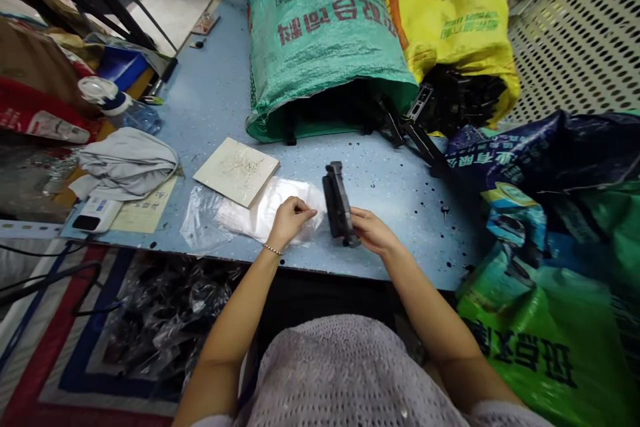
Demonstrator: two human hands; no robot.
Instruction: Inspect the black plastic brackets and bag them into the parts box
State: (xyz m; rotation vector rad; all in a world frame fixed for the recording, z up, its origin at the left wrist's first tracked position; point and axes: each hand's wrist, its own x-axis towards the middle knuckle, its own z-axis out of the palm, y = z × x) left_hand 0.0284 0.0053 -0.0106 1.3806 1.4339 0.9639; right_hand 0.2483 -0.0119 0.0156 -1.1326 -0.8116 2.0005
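My right hand [373, 230] grips a long black plastic part [340, 207], which stands roughly upright above the blue tabletop, its surface slightly blurred. Thumb and fingers of my left hand [290, 219] are pinched together just left of that part. Whatever they pinch, if anything, is too small to make out. Beneath and beside the left hand lies a stack of clear plastic bags [240, 217]. A pale square board [223, 163], scattered with tiny bits, partly overlaps the bags.
A green woven sack [325, 47] lies with its dark mouth facing me. Black parts spill from a yellow sack [450, 20] beside it. At left are a grey cloth [130, 163], a water bottle [135, 113] and a white device [97, 213]. Green bags [545, 327] crowd the right.
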